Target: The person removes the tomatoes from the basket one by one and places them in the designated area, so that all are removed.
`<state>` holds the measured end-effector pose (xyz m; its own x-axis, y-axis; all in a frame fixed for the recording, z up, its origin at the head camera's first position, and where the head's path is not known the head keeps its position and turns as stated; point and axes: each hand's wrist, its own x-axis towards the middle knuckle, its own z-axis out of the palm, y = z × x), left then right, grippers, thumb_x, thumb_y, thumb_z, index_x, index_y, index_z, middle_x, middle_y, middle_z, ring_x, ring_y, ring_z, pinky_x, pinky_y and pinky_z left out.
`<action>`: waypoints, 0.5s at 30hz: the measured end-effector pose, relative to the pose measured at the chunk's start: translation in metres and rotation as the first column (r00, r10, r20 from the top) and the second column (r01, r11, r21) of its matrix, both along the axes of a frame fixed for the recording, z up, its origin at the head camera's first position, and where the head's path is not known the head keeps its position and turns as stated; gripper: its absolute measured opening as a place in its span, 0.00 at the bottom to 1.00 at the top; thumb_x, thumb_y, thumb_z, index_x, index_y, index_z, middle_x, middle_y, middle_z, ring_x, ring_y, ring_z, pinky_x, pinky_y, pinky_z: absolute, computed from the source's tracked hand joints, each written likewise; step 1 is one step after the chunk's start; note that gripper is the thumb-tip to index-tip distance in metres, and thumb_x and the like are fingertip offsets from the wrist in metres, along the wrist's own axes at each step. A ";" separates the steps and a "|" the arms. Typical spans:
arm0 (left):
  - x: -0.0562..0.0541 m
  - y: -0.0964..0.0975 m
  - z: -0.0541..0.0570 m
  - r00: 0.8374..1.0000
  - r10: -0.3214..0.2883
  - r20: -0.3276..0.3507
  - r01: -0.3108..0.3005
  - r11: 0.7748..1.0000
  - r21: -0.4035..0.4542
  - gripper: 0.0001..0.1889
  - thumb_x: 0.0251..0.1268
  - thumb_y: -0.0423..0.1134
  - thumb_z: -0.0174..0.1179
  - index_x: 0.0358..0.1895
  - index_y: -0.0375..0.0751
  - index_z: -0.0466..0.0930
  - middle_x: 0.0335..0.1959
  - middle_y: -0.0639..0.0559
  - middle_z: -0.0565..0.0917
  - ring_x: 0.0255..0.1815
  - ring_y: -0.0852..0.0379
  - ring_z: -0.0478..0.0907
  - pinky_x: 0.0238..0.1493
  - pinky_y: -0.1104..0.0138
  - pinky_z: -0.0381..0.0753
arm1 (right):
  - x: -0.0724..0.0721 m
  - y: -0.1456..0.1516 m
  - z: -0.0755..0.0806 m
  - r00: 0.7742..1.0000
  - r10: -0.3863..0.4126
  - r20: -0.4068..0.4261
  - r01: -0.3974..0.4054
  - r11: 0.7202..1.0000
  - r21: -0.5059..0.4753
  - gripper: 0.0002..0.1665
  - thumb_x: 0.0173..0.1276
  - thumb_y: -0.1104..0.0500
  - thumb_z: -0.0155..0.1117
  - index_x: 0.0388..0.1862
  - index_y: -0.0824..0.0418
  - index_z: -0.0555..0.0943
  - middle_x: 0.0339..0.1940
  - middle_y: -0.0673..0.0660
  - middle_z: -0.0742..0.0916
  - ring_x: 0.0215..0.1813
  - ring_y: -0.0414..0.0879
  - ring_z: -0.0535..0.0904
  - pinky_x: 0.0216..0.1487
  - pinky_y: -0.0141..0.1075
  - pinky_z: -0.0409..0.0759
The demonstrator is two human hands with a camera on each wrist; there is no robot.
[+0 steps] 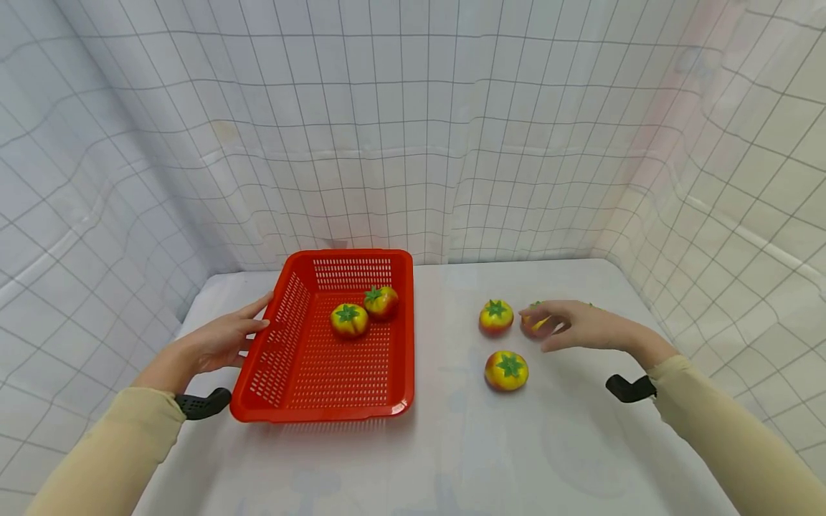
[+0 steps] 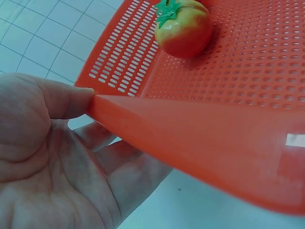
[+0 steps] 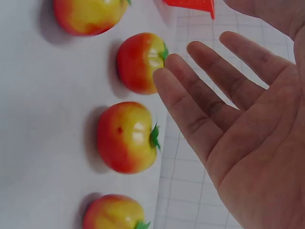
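My left hand point(image 1: 219, 342) is at the left side of a red perforated plastic basket point(image 1: 325, 414). In the left wrist view its thumb lies on the basket's rim point(image 2: 190, 124) and the fingers reach under it, gripping the edge. Two yellow-red tomatoes with green leafy tops, one nearer point(image 1: 349, 322) and one behind point(image 1: 382, 305), sit inside. My right hand point(image 1: 584, 327) hovers over the tomatoes at the right, fingers loosely bent and holding nothing. It partly hides one tomato point(image 1: 530, 328); in the right wrist view its fingertips overlap the edge of another tomato point(image 3: 139, 63).
Between basket and right hand stand a tomato at the back point(image 1: 496, 319) and one in front point(image 1: 506, 374). A bit of green shows behind the right hand. The white table point(image 1: 452, 444) is enclosed by gridded white curtains point(image 1: 387, 129) at the back and sides.
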<state>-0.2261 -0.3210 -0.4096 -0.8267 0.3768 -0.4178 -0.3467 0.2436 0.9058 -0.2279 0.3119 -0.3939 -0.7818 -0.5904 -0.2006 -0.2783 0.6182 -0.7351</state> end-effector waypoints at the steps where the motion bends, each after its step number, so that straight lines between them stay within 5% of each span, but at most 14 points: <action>1: 0.000 0.000 0.000 1.000 0.002 0.002 -0.002 1.000 0.002 0.40 0.85 0.44 0.45 0.83 0.64 0.27 0.77 0.30 0.57 0.61 0.37 0.77 0.56 0.42 0.81 | -0.002 -0.003 0.001 1.000 0.006 -0.001 -0.006 1.000 -0.019 0.33 0.69 0.54 0.72 0.72 0.49 0.75 0.64 0.55 0.82 0.64 0.59 0.78 0.60 0.39 0.80; 5: -0.001 0.000 -0.002 1.000 0.019 0.016 -0.019 1.000 0.010 0.40 0.84 0.44 0.47 0.83 0.66 0.28 0.77 0.31 0.57 0.62 0.37 0.77 0.56 0.42 0.81 | -0.007 -0.015 0.006 1.000 0.021 -0.007 -0.021 0.998 -0.055 0.31 0.71 0.54 0.71 0.71 0.49 0.75 0.58 0.54 0.84 0.62 0.59 0.80 0.58 0.38 0.81; 15: -0.003 -0.001 -0.003 1.000 0.013 0.012 -0.013 1.000 0.012 0.40 0.84 0.44 0.47 0.83 0.66 0.27 0.77 0.30 0.57 0.62 0.36 0.77 0.56 0.41 0.81 | -0.015 -0.051 0.014 0.998 -0.026 -0.052 0.024 0.999 -0.043 0.26 0.71 0.46 0.70 0.67 0.39 0.78 0.62 0.54 0.84 0.65 0.54 0.78 0.61 0.48 0.78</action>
<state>-0.2288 -0.3218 -0.4131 -0.8264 0.3712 -0.4233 -0.3610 0.2276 0.9044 -0.2429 0.2613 -0.3802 -0.8050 -0.5779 -0.1341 -0.3021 0.5939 -0.7457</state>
